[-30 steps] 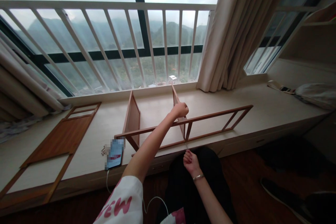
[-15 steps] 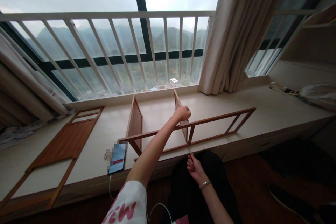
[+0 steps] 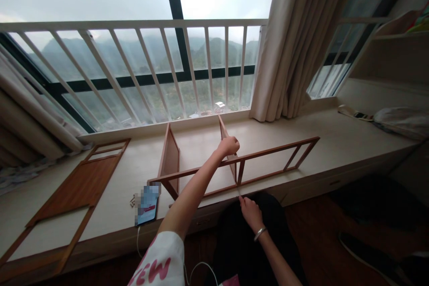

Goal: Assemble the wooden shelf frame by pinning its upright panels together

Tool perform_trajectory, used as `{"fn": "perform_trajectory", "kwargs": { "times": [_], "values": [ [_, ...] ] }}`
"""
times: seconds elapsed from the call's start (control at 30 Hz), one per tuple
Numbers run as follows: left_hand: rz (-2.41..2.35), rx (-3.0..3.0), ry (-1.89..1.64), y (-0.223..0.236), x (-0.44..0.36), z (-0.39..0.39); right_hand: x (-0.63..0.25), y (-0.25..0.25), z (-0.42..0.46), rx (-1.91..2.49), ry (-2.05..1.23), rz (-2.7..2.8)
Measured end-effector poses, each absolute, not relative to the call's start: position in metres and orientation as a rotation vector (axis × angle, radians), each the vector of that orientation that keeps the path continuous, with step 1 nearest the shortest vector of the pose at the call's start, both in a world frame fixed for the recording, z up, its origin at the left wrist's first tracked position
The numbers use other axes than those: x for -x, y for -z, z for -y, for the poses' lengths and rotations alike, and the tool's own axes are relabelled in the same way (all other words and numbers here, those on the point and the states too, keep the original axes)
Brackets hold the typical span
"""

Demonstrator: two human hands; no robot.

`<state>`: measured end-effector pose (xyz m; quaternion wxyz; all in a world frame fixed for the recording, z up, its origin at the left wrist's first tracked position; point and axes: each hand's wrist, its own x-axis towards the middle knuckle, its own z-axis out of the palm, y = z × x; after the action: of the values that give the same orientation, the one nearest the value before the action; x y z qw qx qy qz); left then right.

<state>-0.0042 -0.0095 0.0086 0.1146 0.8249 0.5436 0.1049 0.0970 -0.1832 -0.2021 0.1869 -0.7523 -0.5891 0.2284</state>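
Observation:
A partly assembled wooden rack stands on the pale window bench: a long front rail frame joined to two upright side panels. My left hand is closed over the top edge of the right upright panel. My right hand is low at the bench's front edge, under the rail frame, fingers pinched on a thin small tool or fastener that I cannot make out. The left upright panel stands free.
A flat wooden panel with frame lies on the bench at left. A phone with a white cable rests near the bench edge, small hardware beside it. Curtains hang right of the white window railing. A cushion lies far right.
My right hand has risen from my lap to the underside of the rail frame. My left hand stays gripping the upright panel. The view shifted slightly.

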Motion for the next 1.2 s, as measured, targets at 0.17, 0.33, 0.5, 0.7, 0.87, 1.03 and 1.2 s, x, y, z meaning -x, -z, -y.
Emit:
{"fn": "perform_trajectory", "kwargs": {
  "times": [0.17,0.33,0.5,0.7,0.87,1.03,1.2],
  "values": [
    [-1.588,-2.411,-0.311,-0.011,0.003,0.013,-0.092,0.205,0.186,2.016,-0.475,1.617],
    [-1.562,-2.415,-0.304,-0.015,0.003,0.016,-0.097,0.208,0.186,1.875,-0.555,1.525],
    [-1.585,-2.428,-0.295,-0.015,0.0,0.015,-0.1,0.209,0.176,1.681,-0.943,1.456],
    [-1.582,-2.443,-0.291,-0.012,0.0,0.011,-0.092,0.216,0.17,1.383,-1.478,1.082],
    [-1.576,-2.443,-0.296,-0.012,0.001,0.012,-0.089,0.214,0.176,1.069,-1.771,0.649],
    [-1.557,-2.462,-0.302,-0.014,0.001,0.015,-0.086,0.214,0.178,0.768,-1.912,0.312],
    [-1.538,-2.472,-0.3,-0.015,0.002,0.017,-0.081,0.217,0.177,0.635,-1.886,0.165]
  ]
}}
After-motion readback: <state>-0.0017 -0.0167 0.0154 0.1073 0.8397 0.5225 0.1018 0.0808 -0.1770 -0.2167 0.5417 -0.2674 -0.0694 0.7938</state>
